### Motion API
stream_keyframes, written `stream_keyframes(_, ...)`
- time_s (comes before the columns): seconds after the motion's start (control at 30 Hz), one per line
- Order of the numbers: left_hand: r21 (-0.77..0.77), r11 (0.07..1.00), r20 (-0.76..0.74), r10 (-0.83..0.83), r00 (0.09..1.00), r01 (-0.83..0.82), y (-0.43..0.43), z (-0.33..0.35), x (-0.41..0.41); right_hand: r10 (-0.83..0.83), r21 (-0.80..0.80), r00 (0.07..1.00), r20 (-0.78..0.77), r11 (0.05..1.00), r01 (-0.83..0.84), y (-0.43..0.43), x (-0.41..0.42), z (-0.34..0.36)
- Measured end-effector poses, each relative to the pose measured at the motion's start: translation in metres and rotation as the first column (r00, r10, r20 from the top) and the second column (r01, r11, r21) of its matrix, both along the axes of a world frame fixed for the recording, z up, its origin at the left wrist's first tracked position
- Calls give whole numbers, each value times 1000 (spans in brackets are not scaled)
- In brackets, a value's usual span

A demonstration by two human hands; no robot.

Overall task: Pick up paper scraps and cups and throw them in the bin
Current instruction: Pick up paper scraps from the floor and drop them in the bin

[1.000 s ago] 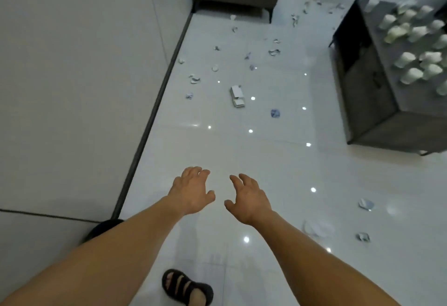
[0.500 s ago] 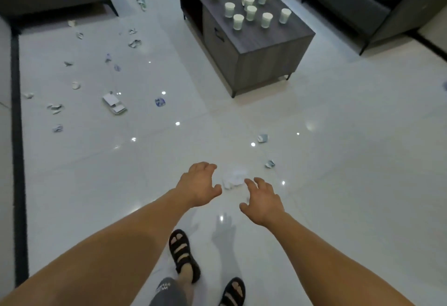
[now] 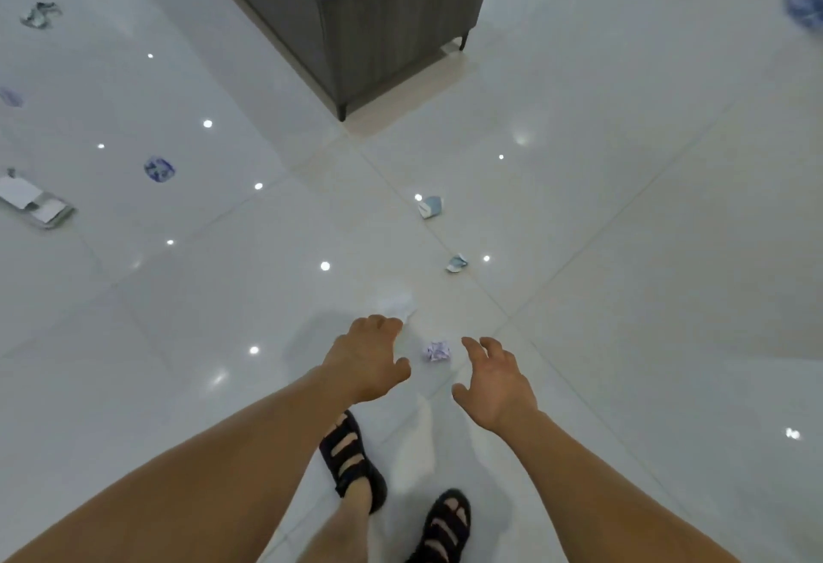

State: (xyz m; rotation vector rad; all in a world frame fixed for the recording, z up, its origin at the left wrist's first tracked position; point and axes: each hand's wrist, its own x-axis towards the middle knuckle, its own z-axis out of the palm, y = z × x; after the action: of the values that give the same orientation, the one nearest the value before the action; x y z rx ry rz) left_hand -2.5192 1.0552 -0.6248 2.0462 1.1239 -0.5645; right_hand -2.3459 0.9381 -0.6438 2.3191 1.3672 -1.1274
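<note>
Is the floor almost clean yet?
Not nearly. No bin shows, so nothing looks finished. Both hands are empty: the left hand and right hand hover either side of a crumpled scrap. The white scrap, blue scrap and flat papers wait.

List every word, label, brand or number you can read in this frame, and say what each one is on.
No text can be read in this frame.
Flat packet with white sheets, at the left edge: any print is too blurred to read.
Blue-patterned scrap: pattern only, no legible letters.
Crumpled paper ball on the floor: no legible marks.
</note>
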Motion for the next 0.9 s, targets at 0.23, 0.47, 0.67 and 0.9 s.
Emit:
stream_keyframes(0.23, -131, 991, -78, -4, 997, -6, -1, -176, 20, -29, -50, 998, -53, 998, 26, 20, 27, -186)
stream_keyframes(0.47, -115, 989, -31, 95, 995, -98, 2, -350, 38, 95, -93, 995, 17, 991, -93, 25, 42, -386)
stream_keyframes(0.67, -160, 980, -57, 114, 992, -122, -16, -427, 28, 226, 65, 967, 116, 970, -235, 9, 35, -480)
stream_keyframes(0.9, -291, 881, 4, 390, 921, -372, -18, -407, 33, 20, 334, 981, -191, 941, 45, 24, 22, -437)
